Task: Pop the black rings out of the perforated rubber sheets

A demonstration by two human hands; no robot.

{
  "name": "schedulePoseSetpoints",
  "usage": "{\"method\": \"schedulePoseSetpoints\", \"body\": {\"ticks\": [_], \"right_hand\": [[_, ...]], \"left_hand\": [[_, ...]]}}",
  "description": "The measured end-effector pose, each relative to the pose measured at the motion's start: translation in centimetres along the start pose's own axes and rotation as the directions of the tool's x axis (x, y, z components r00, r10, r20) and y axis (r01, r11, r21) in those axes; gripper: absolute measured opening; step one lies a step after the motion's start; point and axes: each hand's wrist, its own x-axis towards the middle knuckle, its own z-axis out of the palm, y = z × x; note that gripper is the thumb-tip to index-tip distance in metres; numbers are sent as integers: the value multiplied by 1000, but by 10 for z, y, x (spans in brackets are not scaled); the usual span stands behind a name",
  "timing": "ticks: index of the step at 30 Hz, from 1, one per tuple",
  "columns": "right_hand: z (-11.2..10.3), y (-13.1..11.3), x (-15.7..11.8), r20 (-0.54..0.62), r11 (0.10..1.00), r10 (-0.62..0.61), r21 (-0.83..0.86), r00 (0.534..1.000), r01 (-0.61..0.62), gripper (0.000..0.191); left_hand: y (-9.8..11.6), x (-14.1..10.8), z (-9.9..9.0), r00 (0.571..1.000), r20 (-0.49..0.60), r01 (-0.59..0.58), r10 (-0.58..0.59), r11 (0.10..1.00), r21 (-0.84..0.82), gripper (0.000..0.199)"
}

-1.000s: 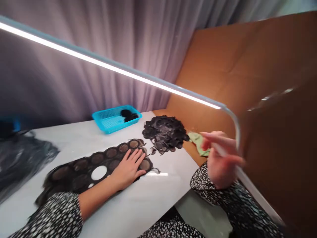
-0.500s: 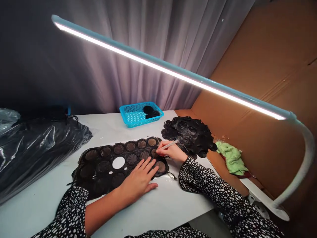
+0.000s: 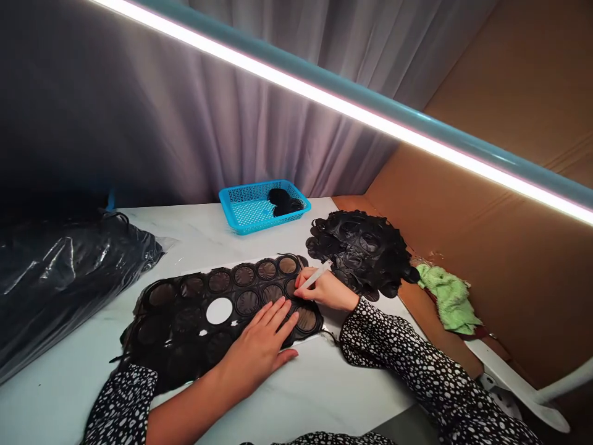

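The left hand (image 3: 258, 349) lies open and flat on a black sheet of discs (image 3: 185, 324), while the right hand (image 3: 324, 292), just beside it, pinches a white pen (image 3: 315, 274).

The sleeves (image 3: 393, 352) are black with white spots, the pen (image 3: 315, 275) white, the sheet (image 3: 194, 324) black with brown circles, the basket (image 3: 241, 213) bright blue, the cloth (image 3: 449, 300) pale green, the curtain (image 3: 231, 123) grey, and the cardboard (image 3: 486, 259) brown.

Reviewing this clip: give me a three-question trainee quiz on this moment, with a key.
1. What does the right hand hold?
2. True or false: the left hand rests with spread fingers on the black sheet of discs.
3. Which is nearer the green cloth: the pile of black discs or the blue basket?

Key: 1. A white pen-like tool. 2. True. 3. The pile of black discs.
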Motion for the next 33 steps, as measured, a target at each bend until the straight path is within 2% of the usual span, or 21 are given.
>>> {"method": "schedulePoseSetpoints", "body": {"ticks": [4, 6, 8, 9, 11, 13, 14, 15, 18, 20, 23, 25, 33], "right_hand": [[11, -7, -8, 18, 974, -149, -169, 989, 150, 15], [18, -12, -15, 89, 892, -249, -368, 965, 264, 11], [17, -14, -19, 143, 762, -280, -568, 949, 310, 8], [11, -13, -18, 109, 711, -262, -650, 959, 268, 8], [-9, -7, -11, -109, 666, -195, -744, 975, 50, 10], [-32, 0, 2, -373, 681, -136, -708, 918, -188, 11], [-41, 3, 9, -445, 718, -123, -657, 887, -230, 11], [-47, 5, 15, -470, 775, -117, -594, 875, -216, 10], [-43, 5, 28, -349, 939, -132, -345, 928, 3, 10], [-28, 3, 32, -228, 979, -133, -180, 965, 93, 13], [-12, 5, 35, -93, 995, -96, -22, 991, 94, 18], [-9, 9, 37, -45, 996, -71, 41, 996, 73, 20], [-13, 12, 40, 14, 997, -36, 68, 999, 35, 12]], "left_hand": [[-1, 1, -2, 1000, 16, 0, 1, 999, -33, 61], [-2, 1, -2, 1000, 23, 2, -1, 999, -54, 63], [-2, 0, -2, 999, 33, 6, -4, 997, -71, 66], [-1, 0, -3, 999, 40, 7, -4, 997, -76, 67], [0, -1, -5, 998, 57, 11, -7, 996, -84, 67], [1, 0, -11, 997, 78, 8, 0, 995, -96, 67], [2, 2, -14, 996, 88, 4, 5, 994, -106, 66], [2, 5, -17, 996, 92, 4, 7, 993, -115, 66], [-3, 17, -22, 997, 56, 49, -44, 995, -91, 65], [-8, 24, -18, 994, 11, 106, -105, 994, -24, 64], [-16, 28, -5, 990, -17, 143, -143, 988, 57, 61], [-18, 27, 2, 990, -25, 140, -139, 987, 75, 60], [-16, 23, 5, 990, -35, 136, -134, 988, 68, 59]]}}
